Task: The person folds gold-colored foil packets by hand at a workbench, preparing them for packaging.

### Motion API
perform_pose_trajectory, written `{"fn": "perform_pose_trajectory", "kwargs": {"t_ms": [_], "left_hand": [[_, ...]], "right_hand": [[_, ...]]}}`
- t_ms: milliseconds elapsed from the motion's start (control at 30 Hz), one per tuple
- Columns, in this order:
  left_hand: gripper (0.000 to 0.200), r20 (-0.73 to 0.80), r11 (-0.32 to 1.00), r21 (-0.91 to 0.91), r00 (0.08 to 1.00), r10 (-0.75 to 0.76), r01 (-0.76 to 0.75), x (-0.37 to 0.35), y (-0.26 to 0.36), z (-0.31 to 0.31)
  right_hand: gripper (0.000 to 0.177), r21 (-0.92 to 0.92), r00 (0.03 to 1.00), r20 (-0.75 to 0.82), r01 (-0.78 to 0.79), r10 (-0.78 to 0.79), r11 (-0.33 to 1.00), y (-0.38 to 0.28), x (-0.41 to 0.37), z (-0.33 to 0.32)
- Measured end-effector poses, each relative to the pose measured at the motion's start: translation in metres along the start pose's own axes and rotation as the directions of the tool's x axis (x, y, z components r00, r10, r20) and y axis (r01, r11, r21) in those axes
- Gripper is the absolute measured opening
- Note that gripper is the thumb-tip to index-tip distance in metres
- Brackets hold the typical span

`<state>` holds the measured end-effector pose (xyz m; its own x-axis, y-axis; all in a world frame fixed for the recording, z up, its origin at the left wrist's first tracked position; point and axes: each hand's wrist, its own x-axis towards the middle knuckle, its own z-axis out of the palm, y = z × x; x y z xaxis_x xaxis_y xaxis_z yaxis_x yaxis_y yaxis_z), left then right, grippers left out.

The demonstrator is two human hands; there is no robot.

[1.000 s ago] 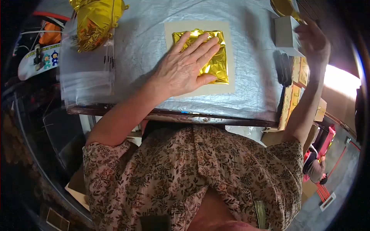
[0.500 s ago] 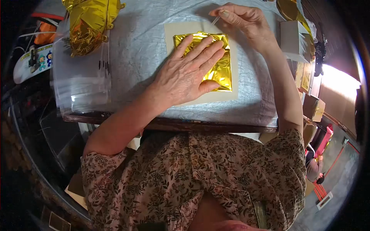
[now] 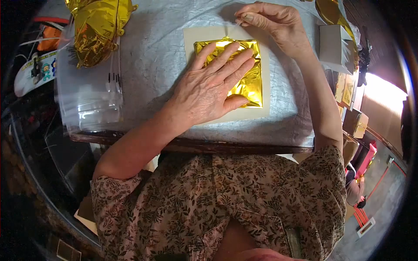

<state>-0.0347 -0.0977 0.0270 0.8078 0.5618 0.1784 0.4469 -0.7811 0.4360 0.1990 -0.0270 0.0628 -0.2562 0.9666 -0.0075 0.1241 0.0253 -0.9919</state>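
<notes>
A folded gold foil balloon (image 3: 249, 93) lies as a flat square with a small tab at its far edge. Beneath it is a beige card (image 3: 266, 111), a little larger than the foil. My left hand (image 3: 213, 82) rests flat on the foil with fingers spread, covering its middle and left part. Beyond the card's far right corner, my right hand (image 3: 278, 24) is raised in a pinch. Between its thumb and fingertips is a thin clear straw-like strip (image 3: 238, 24), mostly hidden by the fingers.
Clear plastic bags (image 3: 93, 100) lie at the table's left, with a crumpled gold foil bundle (image 3: 102, 26) behind them. A white box (image 3: 333, 45) stands at the right, beside more gold foil (image 3: 327, 11). The dark table edge (image 3: 196, 145) runs close to my body.
The foil and card appear slightly lower in view, with my left hand still flat on them. In my right hand's pinch, the clear strip now shows less and the fingertips have shifted slightly left.
</notes>
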Motion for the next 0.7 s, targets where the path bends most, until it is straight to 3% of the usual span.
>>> {"fn": "perform_pose_trajectory", "kwargs": {"t_ms": [300,333,367,400,433,467,700], "left_hand": [[0.088,0.022,1.000,0.005,1.000,-0.008,0.007,0.001,0.000,-0.001],[0.088,0.023,1.000,0.007,1.000,-0.008,0.008,0.001,0.000,-0.001],[0.088,0.024,1.000,0.007,1.000,-0.008,0.008,0.001,0.000,-0.001],[0.088,0.025,1.000,0.005,1.000,-0.008,0.008,0.001,0.000,-0.001],[0.089,0.025,1.000,0.005,1.000,-0.009,0.009,0.001,-0.001,0.000],[0.089,0.025,1.000,0.005,1.000,-0.011,0.011,0.000,-0.001,-0.001],[0.087,0.009,1.000,0.005,1.000,-0.003,0.003,0.001,-0.001,-0.001]], "right_hand": [[0.014,-0.080,0.999,0.044,-0.014,0.018,0.997,0.010,0.011,-0.009],[0.014,0.105,0.946,0.168,0.262,-0.277,0.959,0.033,0.025,-0.013],[0.014,0.312,0.798,0.229,0.482,-0.557,0.819,0.045,0.032,-0.015],[0.014,0.312,0.798,0.229,0.482,-0.557,0.819,0.035,0.027,-0.015],[0.014,0.166,0.947,0.191,0.227,-0.257,0.960,0.016,0.019,-0.014],[0.014,0.037,0.992,0.104,-0.072,0.068,0.997,0.006,0.014,-0.012],[0.015,0.001,0.988,0.141,-0.065,0.064,0.998,0.012,0.018,-0.010]]}}
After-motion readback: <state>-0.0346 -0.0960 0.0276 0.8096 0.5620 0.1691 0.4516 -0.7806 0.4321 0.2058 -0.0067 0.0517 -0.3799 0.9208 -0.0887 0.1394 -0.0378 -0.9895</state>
